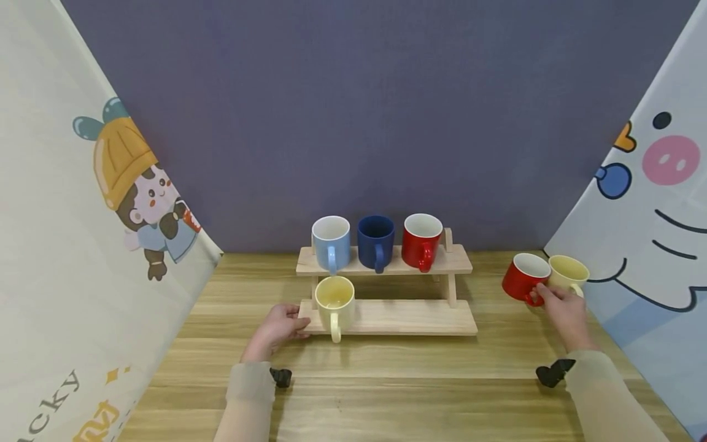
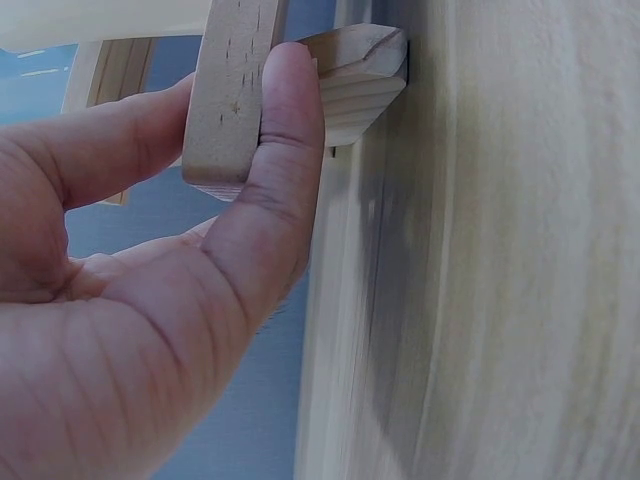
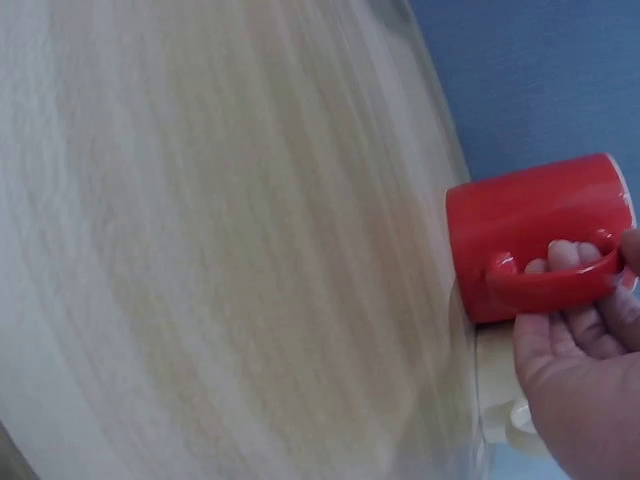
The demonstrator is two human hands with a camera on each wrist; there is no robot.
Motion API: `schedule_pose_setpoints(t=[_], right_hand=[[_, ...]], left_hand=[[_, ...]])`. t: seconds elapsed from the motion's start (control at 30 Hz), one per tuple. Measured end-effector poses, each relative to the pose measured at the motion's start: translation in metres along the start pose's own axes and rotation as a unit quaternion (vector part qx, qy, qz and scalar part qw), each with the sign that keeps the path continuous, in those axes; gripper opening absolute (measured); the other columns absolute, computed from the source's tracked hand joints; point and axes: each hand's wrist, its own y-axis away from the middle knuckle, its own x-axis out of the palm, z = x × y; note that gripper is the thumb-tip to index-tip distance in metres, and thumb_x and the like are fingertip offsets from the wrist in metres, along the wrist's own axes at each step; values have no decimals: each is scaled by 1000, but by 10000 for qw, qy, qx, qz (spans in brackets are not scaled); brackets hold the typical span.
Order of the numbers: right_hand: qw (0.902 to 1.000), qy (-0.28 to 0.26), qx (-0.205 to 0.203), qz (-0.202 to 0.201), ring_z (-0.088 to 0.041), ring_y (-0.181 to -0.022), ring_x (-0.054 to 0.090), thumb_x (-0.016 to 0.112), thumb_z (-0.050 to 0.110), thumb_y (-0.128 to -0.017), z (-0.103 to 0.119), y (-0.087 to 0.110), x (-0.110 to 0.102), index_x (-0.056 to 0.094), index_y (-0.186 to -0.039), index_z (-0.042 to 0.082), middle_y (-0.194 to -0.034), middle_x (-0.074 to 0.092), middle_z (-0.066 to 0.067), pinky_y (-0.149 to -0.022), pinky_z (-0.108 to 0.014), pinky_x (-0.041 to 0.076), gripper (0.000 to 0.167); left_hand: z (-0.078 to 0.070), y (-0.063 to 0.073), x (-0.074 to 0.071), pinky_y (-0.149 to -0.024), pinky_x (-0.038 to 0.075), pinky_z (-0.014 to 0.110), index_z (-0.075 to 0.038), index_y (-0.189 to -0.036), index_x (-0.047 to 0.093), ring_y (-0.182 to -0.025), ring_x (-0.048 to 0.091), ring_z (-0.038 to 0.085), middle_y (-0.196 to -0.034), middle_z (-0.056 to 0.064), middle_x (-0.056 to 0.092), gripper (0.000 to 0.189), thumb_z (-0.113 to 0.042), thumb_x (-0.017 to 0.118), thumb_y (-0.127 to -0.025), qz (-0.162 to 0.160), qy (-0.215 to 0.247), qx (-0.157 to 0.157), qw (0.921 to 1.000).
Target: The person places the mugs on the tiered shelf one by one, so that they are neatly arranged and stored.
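At the table's right, my right hand [image 1: 567,312] pinches the handle of a red mug [image 1: 518,283] with a white inside. In the right wrist view the fingers pass through the red mug's handle [image 3: 545,288]. A pale yellow mug [image 1: 569,274] stands close beside it, partly behind the hand. My left hand [image 1: 280,325] grips the left end of the lower board of a two-tier wooden rack [image 1: 409,314]. The left wrist view shows thumb and fingers on either side of the board end [image 2: 228,105]. Another yellow mug [image 1: 337,307] sits on that lower board, near the left hand.
Along the rack's upper board stand a light blue mug [image 1: 333,245], a dark blue mug [image 1: 375,242] and a red mug [image 1: 421,242], handles facing front. A grey-blue backdrop [image 1: 364,110] rises behind the wooden table [image 1: 375,387]. Printed cloth panels [image 1: 50,202] flank both sides.
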Motion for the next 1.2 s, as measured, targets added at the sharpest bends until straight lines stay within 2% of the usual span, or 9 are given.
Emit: schedule_pose_setpoints(t=[0.13, 0.23, 0.37, 0.5, 0.73, 0.97, 1.1, 1.2], right_hand=[[9997, -97, -175, 115, -6, -92, 53, 50, 50, -105, -2, -1, -1, 62, -128, -13, -89, 75, 3, -76, -23, 42, 68], [9989, -76, -379, 250, -1, -89, 53, 51, 49, -105, -4, -2, -2, 64, -126, -12, -90, 75, 3, -71, -15, 43, 66], [9970, -13, -640, 444, 3, -86, 55, 53, 47, -105, -7, -3, -5, 65, -123, -12, -91, 75, 2, -68, -9, 45, 64], [9952, -156, -760, 595, 3, -84, 59, 56, 46, -104, -6, -3, -5, 64, -122, -14, -91, 74, 1, -70, -7, 49, 63], [9958, -267, -681, 558, -2, -89, 58, 56, 49, -103, -2, 1, -2, 63, -124, -12, -94, 75, -1, -71, -8, 48, 66], [9928, -986, -484, 475, 0, -88, 61, 60, 44, -102, 3, 5, 3, 61, -124, -14, -90, 74, 2, -76, -8, 54, 61], [9910, -1191, -402, 451, 0, -88, 62, 61, 43, -102, 9, 9, 4, 62, -124, -11, -90, 73, 4, -75, -7, 53, 59], [9897, -1330, -365, 377, 1, -87, 62, 61, 43, -102, 14, 12, 4, 65, -119, -7, -88, 73, 6, -73, -6, 53, 53]], left_hand=[[1, -1, 0, -77, 64, 42, 24, -127, 49, -78, 64, 24, -103, 24, 59, 35, 12, 61, -96, -9, -3, 16, 10000], [2, -1, 0, -77, 64, 42, 24, -127, 49, -77, 64, 24, -102, 23, 59, 36, 12, 61, -96, -9, 9, 25, 10000], [2, -1, 0, -77, 64, 42, 24, -126, 49, -78, 63, 24, -101, 23, 59, 35, 13, 62, -95, -2, 3, 33, 10000], [2, -1, 0, -77, 64, 42, 24, -127, 49, -78, 63, 25, -102, 23, 58, 36, 12, 62, -95, -6, 8, 17, 10000], [2, -2, 0, -76, 64, 42, 25, -130, 45, -77, 63, 25, -103, 24, 57, 40, 11, 62, -96, -16, 14, -10, 10000], [1, -2, 0, -77, 64, 42, 25, -131, 45, -77, 63, 24, -103, 24, 57, 41, 13, 61, -96, 14, 47, 3, 10000], [1, -1, 0, -77, 65, 41, 25, -131, 44, -76, 63, 24, -103, 24, 59, 41, 13, 61, -96, 26, 35, 37, 10000], [1, -2, 0, -76, 65, 41, 25, -129, 46, -75, 63, 23, -101, 24, 59, 39, 13, 61, -96, 25, 41, 38, 10000]])
